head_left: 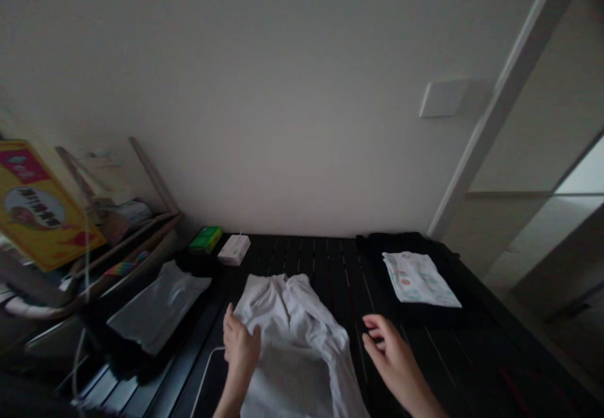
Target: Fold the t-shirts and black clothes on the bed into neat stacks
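A white garment that looks like a long-sleeved shirt (283,330) lies wrinkled on the black slatted table, its lower end cut off by the bottom of the view. My left hand (240,341) is at the garment's left edge, thumb apart from the fingers and nothing seen in its grasp; whether it touches the cloth I cannot tell. To the right of the garment, my right hand (383,345) hovers apart from it, fingers loosely bent and holding nothing.
A folded white patterned cloth (419,278) lies on black fabric (377,248) at right. Grey folded cloth (160,305) lies on dark fabric at left. Green box (206,240) and white box (234,250) stand near the wall. White cable (204,377) runs beside my left hand; yellow package (42,210) stands far left.
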{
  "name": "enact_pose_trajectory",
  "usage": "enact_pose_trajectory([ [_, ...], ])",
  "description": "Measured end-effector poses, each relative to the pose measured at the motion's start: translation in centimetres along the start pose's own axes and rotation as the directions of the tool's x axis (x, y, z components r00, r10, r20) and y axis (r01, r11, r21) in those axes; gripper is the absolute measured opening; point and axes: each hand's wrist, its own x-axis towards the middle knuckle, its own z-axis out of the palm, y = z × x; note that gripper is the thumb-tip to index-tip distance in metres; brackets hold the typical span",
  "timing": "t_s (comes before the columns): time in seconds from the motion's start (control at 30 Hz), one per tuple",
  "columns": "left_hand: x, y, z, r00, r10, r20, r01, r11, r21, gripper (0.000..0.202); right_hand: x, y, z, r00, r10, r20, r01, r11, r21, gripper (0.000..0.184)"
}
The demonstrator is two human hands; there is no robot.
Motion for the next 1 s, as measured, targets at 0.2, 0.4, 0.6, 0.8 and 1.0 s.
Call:
enact_pose_trajectory([
  [0.2, -2.3, -2.6, 4.4, 0.911, 0.275, 0.307, -0.352, 0.907, 0.232, 0.045, -0.3, -3.7, 10.8, 0.921, -0.208, 0.329, 0.268, 0.952, -0.146, 0.031],
  [0.4, -0.1, -3.8, 4.8, 0.861, 0.185, 0.473, -0.36, 0.879, 0.312, 0.052, 2.2, -1.4, 17.3, 0.958, -0.167, 0.233, 0.253, 0.872, -0.418, 0.036],
  [0.6, 1.4, -4.4, 4.6, 0.862, 0.008, 0.507, -0.287, 0.832, 0.475, 0.055, 9.9, 1.5, 9.3, 0.991, -0.115, -0.068, 0.087, 0.943, -0.322, 0.023],
  [0.8, 1.5, -2.4, 6.9, 0.9, 0.034, 0.434, -0.287, 0.796, 0.533, 0.054, 14.9, 5.7, -1.7, 0.906, 0.011, -0.422, -0.189, 0.905, -0.381, 0.049],
  [1.0, 2.5, 0.0, 8.5, 0.848, 0.256, 0.463, -0.446, 0.818, 0.365, 0.046, 8.6, 5.3, 1.5, 0.955, -0.296, -0.004, 0.267, 0.869, -0.417, 0.043],
])
